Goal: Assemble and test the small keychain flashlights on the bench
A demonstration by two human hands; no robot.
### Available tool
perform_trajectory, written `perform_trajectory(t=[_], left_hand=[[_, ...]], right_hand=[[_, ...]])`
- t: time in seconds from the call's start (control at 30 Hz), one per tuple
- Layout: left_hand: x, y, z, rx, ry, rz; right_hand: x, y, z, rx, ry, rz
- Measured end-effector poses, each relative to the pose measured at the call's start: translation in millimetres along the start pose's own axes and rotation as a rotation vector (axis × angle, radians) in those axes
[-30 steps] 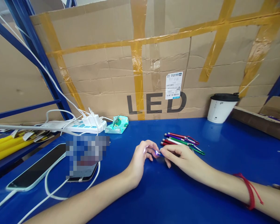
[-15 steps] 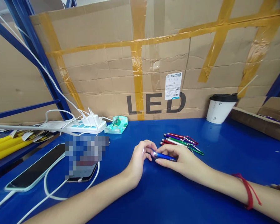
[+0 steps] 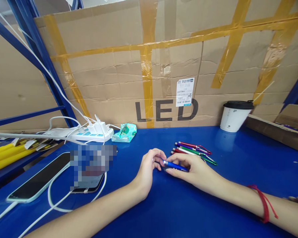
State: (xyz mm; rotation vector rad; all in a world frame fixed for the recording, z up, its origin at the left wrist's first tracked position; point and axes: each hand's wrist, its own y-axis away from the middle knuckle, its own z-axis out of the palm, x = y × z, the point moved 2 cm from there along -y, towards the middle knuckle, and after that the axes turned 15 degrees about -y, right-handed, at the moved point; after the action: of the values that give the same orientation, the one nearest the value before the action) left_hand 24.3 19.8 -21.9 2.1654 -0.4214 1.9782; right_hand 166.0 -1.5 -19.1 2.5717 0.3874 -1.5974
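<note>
A blue pen [image 3: 176, 166] with a silver end lies almost level above the blue tabletop [image 3: 178, 205]. My right hand [image 3: 196, 168] pinches it between thumb and fingers from the right. At the silver end, the curled fingers of my left hand [image 3: 150, 168] close on the pen's tip, though the exact contact is partly hidden. Just behind my right hand, several pens [image 3: 192, 147] in red, purple, green and white with silver ends lie side by side, some partly covered by that hand.
A white paper cup [image 3: 234, 117] with a black lid stands back right beside an open cardboard box [image 3: 275, 132]. At left are a phone [image 3: 39, 177], a partly blurred second phone [image 3: 89, 186], white cables, a power strip [image 3: 89, 134] and a green tissue pack [image 3: 124, 133]. Taped cardboard [image 3: 109, 79] rises behind.
Both hands and the blue pen keep nearly the same place. The whole view has shifted very slightly.
</note>
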Motion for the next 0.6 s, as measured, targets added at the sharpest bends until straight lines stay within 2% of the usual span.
perform_trajectory(t=[0.1, 0.23, 0.37, 0.6], left_hand=[[0.3, 0.1, -2.2, 0.046, -0.017, 0.031], [0.1, 0.3, -4.2, 0.103, -0.022, 0.049], [-0.5, 0.0, -4.4, 0.108, -0.029, 0.062], [-0.2, -0.6, -3.7, 0.105, -0.04, 0.061]], right_hand=[[1.2, 0.1, -0.9, 0.007, 0.079, -0.058], [2.6, 3.1, -0.8, 0.015, 0.296, -0.103], [1.6, 5.6, -1.4, 0.044, 0.496, -0.096], [-3.3, 0.8, -9.1, 0.138, 0.639, -0.114]])
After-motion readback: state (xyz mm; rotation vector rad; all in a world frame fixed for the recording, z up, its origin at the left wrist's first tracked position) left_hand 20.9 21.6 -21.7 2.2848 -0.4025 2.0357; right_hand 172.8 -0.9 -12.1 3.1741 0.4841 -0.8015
